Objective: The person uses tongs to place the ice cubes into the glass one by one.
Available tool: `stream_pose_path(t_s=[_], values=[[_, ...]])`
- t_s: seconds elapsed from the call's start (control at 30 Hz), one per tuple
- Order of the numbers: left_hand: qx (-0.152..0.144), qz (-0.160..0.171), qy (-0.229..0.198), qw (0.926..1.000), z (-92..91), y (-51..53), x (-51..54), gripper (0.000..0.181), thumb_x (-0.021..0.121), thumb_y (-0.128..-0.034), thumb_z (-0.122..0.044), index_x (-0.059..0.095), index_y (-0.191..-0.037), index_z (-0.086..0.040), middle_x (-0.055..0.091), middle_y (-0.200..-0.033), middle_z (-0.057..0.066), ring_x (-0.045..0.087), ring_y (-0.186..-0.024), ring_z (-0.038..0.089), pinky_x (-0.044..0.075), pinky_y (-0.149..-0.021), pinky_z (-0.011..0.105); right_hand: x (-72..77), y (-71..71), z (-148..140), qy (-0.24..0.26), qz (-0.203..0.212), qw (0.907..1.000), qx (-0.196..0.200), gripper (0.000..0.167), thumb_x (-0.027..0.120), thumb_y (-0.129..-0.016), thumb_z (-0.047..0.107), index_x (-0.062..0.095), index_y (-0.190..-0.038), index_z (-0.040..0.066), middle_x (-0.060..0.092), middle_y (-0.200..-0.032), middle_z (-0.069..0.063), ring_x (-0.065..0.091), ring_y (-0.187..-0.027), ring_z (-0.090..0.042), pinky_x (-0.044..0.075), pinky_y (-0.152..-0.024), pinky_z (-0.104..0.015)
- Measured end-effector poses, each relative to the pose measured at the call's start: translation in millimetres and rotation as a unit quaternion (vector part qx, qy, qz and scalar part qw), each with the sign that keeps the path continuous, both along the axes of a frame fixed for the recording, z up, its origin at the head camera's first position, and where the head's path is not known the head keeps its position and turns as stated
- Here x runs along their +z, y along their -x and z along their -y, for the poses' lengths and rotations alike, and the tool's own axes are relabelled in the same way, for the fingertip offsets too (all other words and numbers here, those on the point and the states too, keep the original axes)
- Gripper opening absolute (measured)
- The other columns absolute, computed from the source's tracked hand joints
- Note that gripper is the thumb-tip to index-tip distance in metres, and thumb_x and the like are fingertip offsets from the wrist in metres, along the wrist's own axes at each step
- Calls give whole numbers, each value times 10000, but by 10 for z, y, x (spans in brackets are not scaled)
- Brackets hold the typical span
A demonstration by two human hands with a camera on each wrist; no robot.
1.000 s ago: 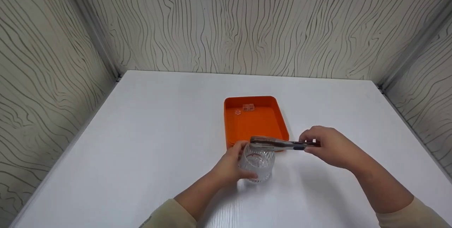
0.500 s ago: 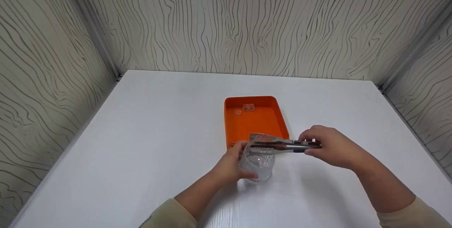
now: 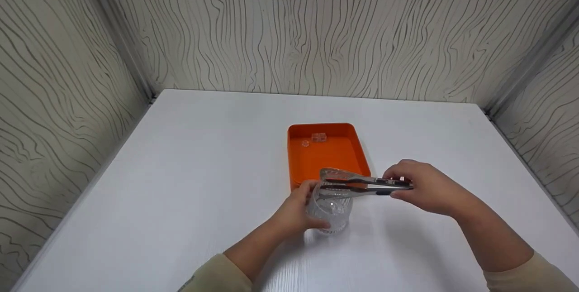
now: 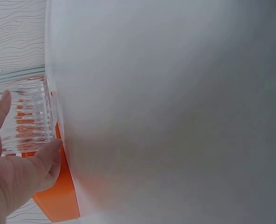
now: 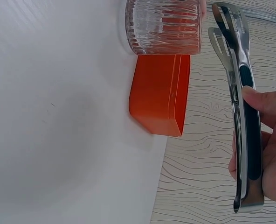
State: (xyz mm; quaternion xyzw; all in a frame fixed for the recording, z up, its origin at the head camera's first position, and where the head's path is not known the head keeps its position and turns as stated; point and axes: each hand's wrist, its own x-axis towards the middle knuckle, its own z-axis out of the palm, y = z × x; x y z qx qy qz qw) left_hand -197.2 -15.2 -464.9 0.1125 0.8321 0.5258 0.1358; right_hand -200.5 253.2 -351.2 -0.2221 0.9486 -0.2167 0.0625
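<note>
The right hand (image 3: 418,188) grips tongs (image 5: 251,112), their arms slightly parted above a glass (image 3: 332,218). The left hand (image 3: 293,213) curls around the glass, on a white table (image 3: 203,160). Beyond it, an orange tray (image 3: 328,158) holds small clear pieces (image 3: 319,137).

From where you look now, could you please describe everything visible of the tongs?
The tongs look like shiny metal, with two long arms, dark handle panels and slotted heads. The arms meet at one end; the heads stand slightly apart, with nothing visible between them. Held nearly level in the right grip, they extend over the glass tumbler, apparently without touching it.
</note>
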Motion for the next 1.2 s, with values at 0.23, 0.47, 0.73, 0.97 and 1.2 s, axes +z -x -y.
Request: stream_pose_path(t_s=[0.23, 0.47, 0.73, 0.97, 1.2], values=[[78, 18, 56, 10000, -9, -1, 4, 754, 834, -632, -215, 385, -1217, -369, 488, -1205, -81, 479, -1155, 199, 374, -998, 462, 0, 15, -3, 65, -73, 9999, 32, 220, 693, -786, 88, 638, -975, 188, 544, -851, 77, 492, -763, -132, 453, -635, -259], [107, 23, 69, 9999, -15, -6, 10, 747, 839, -628, -210, 393, -1210, -354, 494, -1196, -84, 481, -1148, 195, 377, -995, 462, 1, 32, 5, 120, -58, 9999, 45, 215, 686, -790, 87, 640, -981, 175, 541, -858, 72, 496, -760, -132, 456, -635, -256], [-11, -93, 16, 10000, -8, -1, -9, 764, 843, -625, -210, 388, -1229, -314, 508, -1191, -77, 488, -1138, 185, 372, -1006, 436, -11, 81, 12, 101, -92, 9999, -80, 230, 700, -784, 93, 640, -995, 162, 560, -888, 45, 501, -788, -142, 470, -664, -282], [-49, -147, 86, 9998, -1, 8, -15, 786, 846, -619, -233, 379, -1247, -293, 501, -1180, -86, 489, -1126, 171, 399, -984, 424, -32, 171, 37, 133, -132, 9994, -278, 226, 699, -783, 97, 641, -997, 137, 562, -886, 32, 505, -801, -164, 463, -672, -305], [-7, -111, 72, 9999, 6, -3, -10, 777, 849, -617, -235, 384, -1232, -325, 495, -1188, -83, 485, -1121, 171, 411, -970, 434, -87, 290, 83, 212, 87, 9976, -653, 217, 684, -809, 133, 637, -1021, 126, 561, -929, -17, 509, -836, -205, 475, -703, -325]])
